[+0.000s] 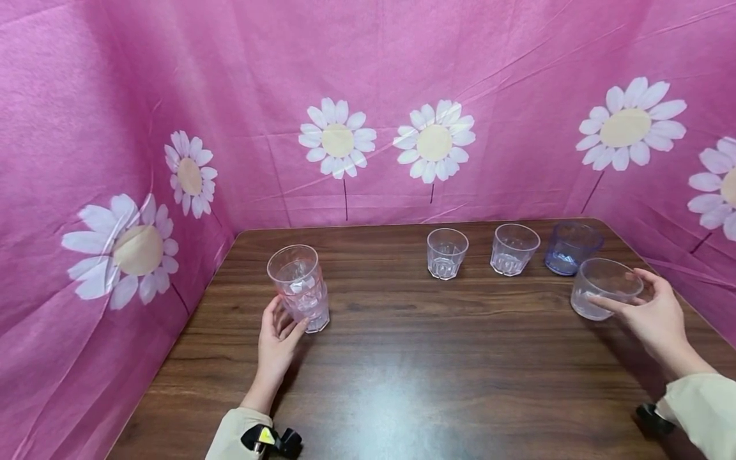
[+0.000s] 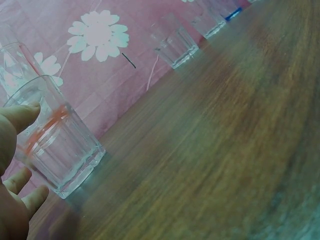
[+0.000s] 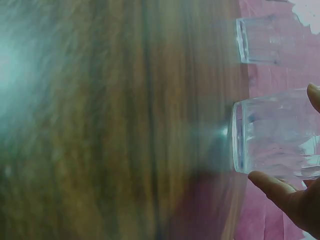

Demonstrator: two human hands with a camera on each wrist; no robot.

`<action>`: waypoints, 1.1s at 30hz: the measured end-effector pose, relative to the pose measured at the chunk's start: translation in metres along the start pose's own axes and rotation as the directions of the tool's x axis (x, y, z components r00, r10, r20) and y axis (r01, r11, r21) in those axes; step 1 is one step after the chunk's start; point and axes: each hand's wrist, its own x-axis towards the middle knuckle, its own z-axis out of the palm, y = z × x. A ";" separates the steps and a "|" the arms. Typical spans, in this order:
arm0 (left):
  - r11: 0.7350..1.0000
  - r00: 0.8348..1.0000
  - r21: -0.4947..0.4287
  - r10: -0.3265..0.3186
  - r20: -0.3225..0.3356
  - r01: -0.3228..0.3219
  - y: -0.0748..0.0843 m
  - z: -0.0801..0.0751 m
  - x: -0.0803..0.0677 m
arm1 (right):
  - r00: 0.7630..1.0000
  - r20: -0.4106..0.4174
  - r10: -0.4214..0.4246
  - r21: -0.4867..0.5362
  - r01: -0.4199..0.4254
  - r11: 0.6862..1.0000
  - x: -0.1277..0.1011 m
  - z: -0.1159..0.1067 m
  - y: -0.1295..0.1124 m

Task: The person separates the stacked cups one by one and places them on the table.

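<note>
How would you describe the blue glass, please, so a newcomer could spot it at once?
Find the brown table, then the row of three glasses near its back edge. The blue glass is rightmost in that row, just behind the clear glass the right hand holds. Its blue tint sets it apart from its clear neighbours.
</note>
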 end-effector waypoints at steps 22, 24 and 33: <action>1.000 1.000 0.004 -0.003 0.005 0.003 -0.001 0.000 0.001 | 0.999 0.036 -0.018 -0.140 0.023 0.990 0.002 -0.004 -0.002; 1.000 1.000 0.003 -0.001 0.006 0.001 -0.001 0.000 0.001 | 0.999 0.028 -0.020 -0.143 0.024 0.989 0.003 -0.004 -0.005; 1.000 1.000 -0.002 -0.002 0.004 0.002 -0.001 0.000 0.001 | 0.988 -0.015 -0.151 -0.154 0.147 0.977 0.004 -0.001 -0.032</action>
